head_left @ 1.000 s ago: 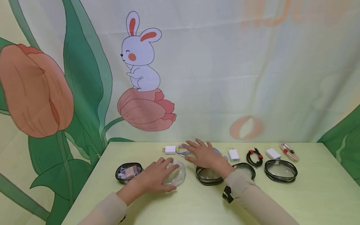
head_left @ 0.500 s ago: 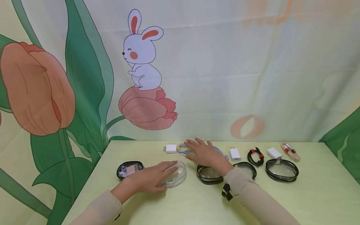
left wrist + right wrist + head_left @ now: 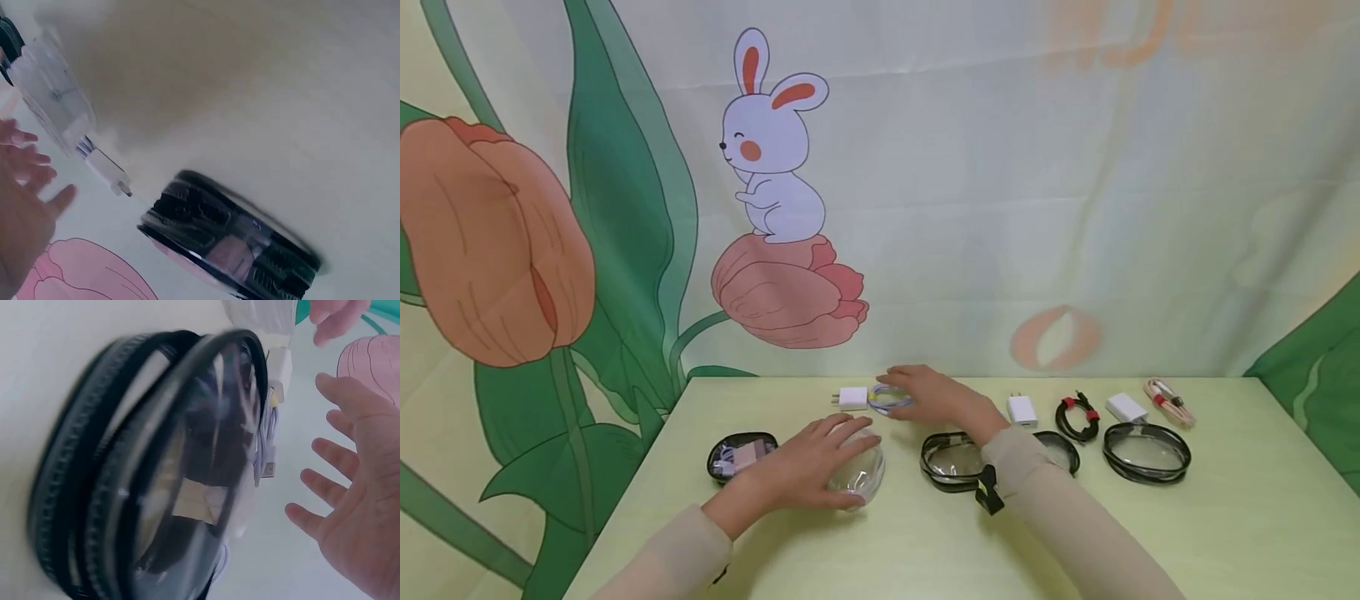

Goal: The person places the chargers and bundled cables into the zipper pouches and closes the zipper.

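Note:
My left hand (image 3: 808, 467) is spread beside and partly over a round clear case with a whitish rim (image 3: 859, 483). Its fingers (image 3: 37, 172) look loose in the left wrist view, and whether they touch the case I cannot tell. Above a coiled lilac cable (image 3: 887, 402) with a yellow tie hovers my right hand (image 3: 936, 396), hiding part of the coil. The right wrist view has that hand's fingers spread with nothing between them. A white charger plug (image 3: 853, 398) lies at the cable's left end.
At left sits a black-rimmed pouch (image 3: 741, 458) holding a pinkish block and cable. Clear-topped black pouches (image 3: 955, 467), another pouch (image 3: 1147, 454), white plugs (image 3: 1021, 411), a black cable with red ties (image 3: 1077, 418) and a pink cable (image 3: 1168, 402) lie rightward. Behind hangs a printed cloth (image 3: 925, 208).
My right hand has shifted left a little over the lilac cable, covering its right end. The left hand has spread again around the clear case, which now looks tilted and slightly moved left.

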A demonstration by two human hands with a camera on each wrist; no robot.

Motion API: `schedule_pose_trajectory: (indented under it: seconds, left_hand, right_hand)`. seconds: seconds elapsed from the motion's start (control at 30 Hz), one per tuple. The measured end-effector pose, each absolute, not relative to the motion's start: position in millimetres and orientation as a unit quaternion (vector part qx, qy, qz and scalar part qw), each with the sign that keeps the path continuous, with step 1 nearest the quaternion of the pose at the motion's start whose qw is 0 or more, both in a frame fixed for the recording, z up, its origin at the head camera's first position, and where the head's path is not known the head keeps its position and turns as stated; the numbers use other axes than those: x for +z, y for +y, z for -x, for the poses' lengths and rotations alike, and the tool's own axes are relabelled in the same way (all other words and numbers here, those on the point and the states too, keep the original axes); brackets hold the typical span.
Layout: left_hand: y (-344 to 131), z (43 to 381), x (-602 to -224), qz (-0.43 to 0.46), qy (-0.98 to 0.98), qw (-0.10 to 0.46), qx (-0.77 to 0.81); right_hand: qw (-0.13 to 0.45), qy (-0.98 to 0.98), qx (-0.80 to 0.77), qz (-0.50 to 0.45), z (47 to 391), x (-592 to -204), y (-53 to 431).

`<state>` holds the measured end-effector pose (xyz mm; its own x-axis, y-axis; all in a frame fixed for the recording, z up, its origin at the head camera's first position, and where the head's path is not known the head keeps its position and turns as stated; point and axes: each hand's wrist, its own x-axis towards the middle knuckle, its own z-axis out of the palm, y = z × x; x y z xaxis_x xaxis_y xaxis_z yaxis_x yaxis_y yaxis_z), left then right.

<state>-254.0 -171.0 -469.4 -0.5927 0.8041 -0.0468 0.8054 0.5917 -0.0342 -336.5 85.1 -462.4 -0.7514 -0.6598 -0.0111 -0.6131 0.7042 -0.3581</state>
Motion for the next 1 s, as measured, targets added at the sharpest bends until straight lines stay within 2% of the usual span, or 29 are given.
schedule_pose_trajectory:
  seconds: [0.2, 0.43, 0.53, 0.77, 1.0]
  left_hand:
    - [-175, 265, -468, -0.525, 0.849, 0.047, -0.048]
    - [-175, 276, -477, -0.53, 0.841, 0.091, -0.055]
    - [-172, 272, -480, -0.497, 0.862, 0.083, -0.045]
    - [-158, 255, -487, -0.344, 0.939, 0.02, 0.009]
    - [-154, 248, -485, -0.298, 0.953, 0.036, 0.044]
  right_hand:
    - [0.083, 0.918, -0.153, 0.356, 347, -456, 81]
    - [0.126, 0.925, -0.164, 0.318, 354, -462, 77]
    - [0.135, 0.93, -0.175, 0.292, 357, -468, 77]
    - [0.131, 0.942, -0.177, 0.254, 361, -479, 75]
    - [0.118, 0.954, -0.16, 0.223, 364, -487, 68]
